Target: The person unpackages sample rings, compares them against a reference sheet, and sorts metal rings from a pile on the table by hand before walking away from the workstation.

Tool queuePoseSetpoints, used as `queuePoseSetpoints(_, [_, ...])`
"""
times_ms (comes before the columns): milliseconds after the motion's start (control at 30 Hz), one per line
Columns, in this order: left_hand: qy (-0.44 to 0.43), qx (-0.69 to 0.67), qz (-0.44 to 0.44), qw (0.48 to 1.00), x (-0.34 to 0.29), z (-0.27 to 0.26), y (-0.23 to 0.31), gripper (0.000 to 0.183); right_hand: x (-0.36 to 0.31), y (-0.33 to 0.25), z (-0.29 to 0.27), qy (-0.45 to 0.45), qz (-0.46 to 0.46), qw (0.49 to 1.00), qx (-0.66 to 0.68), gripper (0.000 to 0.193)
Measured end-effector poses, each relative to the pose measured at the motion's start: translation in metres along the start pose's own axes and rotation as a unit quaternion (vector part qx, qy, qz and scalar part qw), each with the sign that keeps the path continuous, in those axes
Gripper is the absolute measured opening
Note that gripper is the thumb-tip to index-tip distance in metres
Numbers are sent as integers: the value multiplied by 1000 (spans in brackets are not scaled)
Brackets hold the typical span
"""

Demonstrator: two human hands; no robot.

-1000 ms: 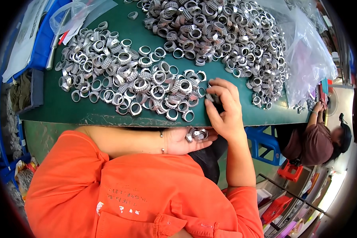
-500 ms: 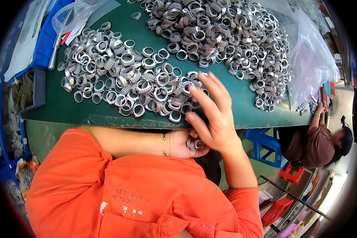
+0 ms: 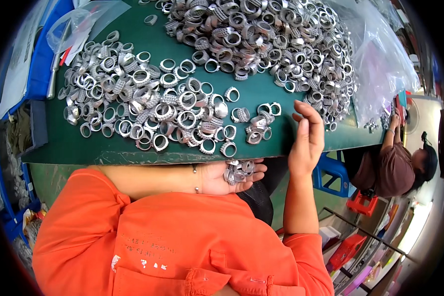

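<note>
Palm up just below the table's front edge, my left hand [image 3: 213,178] cups several metal rings [image 3: 239,171]; its fingers are loosely extended. My right hand [image 3: 308,143] is raised over the table edge to the right, fingers loosely curled and thumb apart, with nothing visible in it. To its left, a small cluster of silver-grey rings [image 3: 260,122] lies on the green tabletop [image 3: 182,157]. Further left spreads a loose pile of rings [image 3: 138,93], many with studded bands. A bigger, denser ring heap [image 3: 266,39] fills the far middle and right.
A clear plastic bag [image 3: 385,64] lies beside the big heap at the right. At the far left are a blue tray [image 3: 44,69] with papers, a metal rod [image 3: 52,79] and a grey bin [image 3: 38,123]. A co-worker [image 3: 392,167] sits at the right near a blue stool [image 3: 333,173].
My right hand has moved right, away from above my left hand and the near rings. My left palm and the rings in it now show. A small ring cluster now lies apart from the left pile.
</note>
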State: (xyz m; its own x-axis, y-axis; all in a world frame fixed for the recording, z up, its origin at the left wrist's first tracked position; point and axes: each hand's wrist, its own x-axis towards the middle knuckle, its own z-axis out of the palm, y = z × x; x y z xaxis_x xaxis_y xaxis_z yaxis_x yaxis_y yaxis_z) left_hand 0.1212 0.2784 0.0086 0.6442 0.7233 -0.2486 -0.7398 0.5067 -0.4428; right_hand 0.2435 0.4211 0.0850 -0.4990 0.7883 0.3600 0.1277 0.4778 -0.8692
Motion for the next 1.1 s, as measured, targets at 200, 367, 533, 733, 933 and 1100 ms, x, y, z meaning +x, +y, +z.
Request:
queuePoseSetpoints(200, [14, -7, 2, 1000, 0, 3, 1, 38, 6, -3, -17, -93, -75, 988, -101, 28])
queuePoseSetpoints(367, [14, -11, -2, 1000, 0, 3, 2, 38, 17, -13, 4, -158, -133, 968, -144, 32])
queuePoseSetpoints(533, [-2, -6, 2, 1000, 1, 2, 1, 37, 12, -5, 1, -113, -119, 968, -189, 21])
queuePoseSetpoints(733, [11, 13, 4, 1000, 0, 3, 2, 36, 13, 2, -7, -84, -105, 972, -195, 25])
queuePoseSetpoints(933, [8, 17, 10, 1000, 1, 1, 2, 36, 24, -8, -1, -241, -69, 966, -53, 47])
queuePoseSetpoints(1100, [7, 15, 8, 1000, 1, 3, 1, 37, 24, -5, 4, -218, -76, 970, -70, 33])
